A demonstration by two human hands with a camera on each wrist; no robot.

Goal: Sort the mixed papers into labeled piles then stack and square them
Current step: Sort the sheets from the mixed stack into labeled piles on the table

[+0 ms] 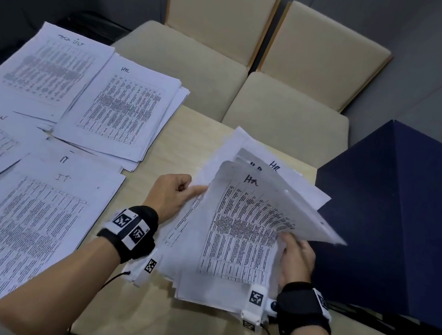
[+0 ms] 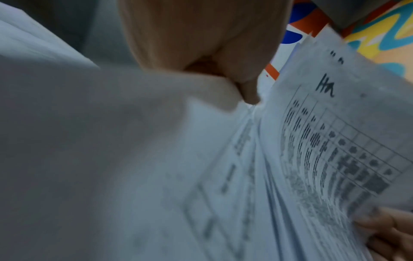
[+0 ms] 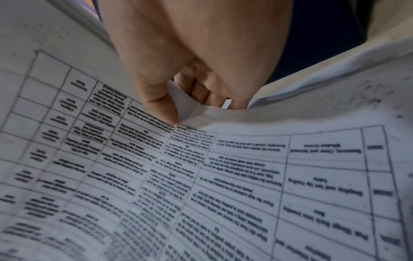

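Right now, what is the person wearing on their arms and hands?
The hands are bare: no gloves, no rings visible. The left hand has a black fabric wrist strap carrying white blocks printed with black square-pattern markers, with a thin black cable trailing. The right hand has a matching black wrist band with a white marker-printed camera block and its own black cable.

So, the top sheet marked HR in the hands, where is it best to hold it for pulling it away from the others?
Probably at its right edge, coming from the right. There the top HR sheet already curls up off the mixed bundle, and the right hand pinches it with thumb on top. The left hand grips the bundle's left edge, so that side is taken.
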